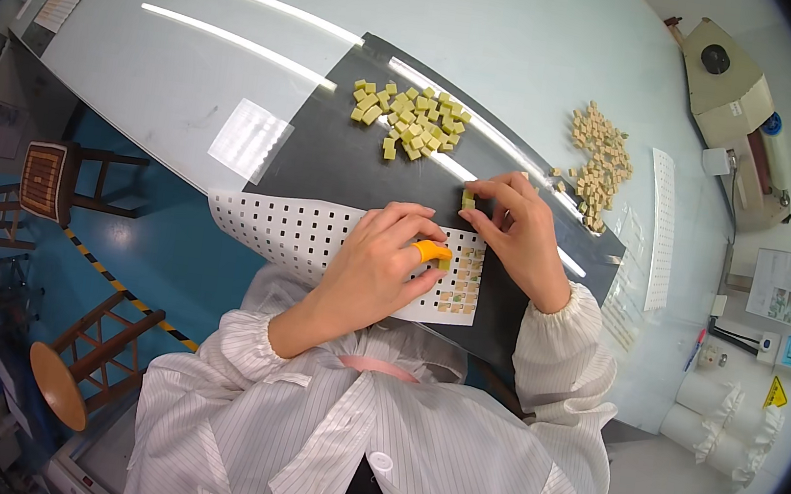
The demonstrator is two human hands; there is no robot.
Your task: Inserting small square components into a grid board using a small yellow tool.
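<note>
A white sheet (pixel 304 226) with rows of square holes lies before me, bending down past the table's near edge. Small tan squares (pixel 459 294) fill holes at its right end. My left hand (pixel 374 259) is over the sheet, an orange cover (pixel 432 250) on one finger; thumb and covered finger close around a small yellow-green block (pixel 444 264) beside the filled holes. My right hand (pixel 516 227) pinches another yellow-green block (pixel 467 200) just beyond the sheet's far edge. A loose pile of yellow-green blocks (pixel 416 121) lies on the dark mat (pixel 317 158) farther off.
Many small tan blocks (pixel 604 159) are heaped at the right. Near them lies a white perforated strip (pixel 659 230). A beige machine (pixel 727 80) stands at the far right. Left of the mat is a translucent sheet (pixel 249 140). Wooden stools (pixel 69 375) stand on the blue floor.
</note>
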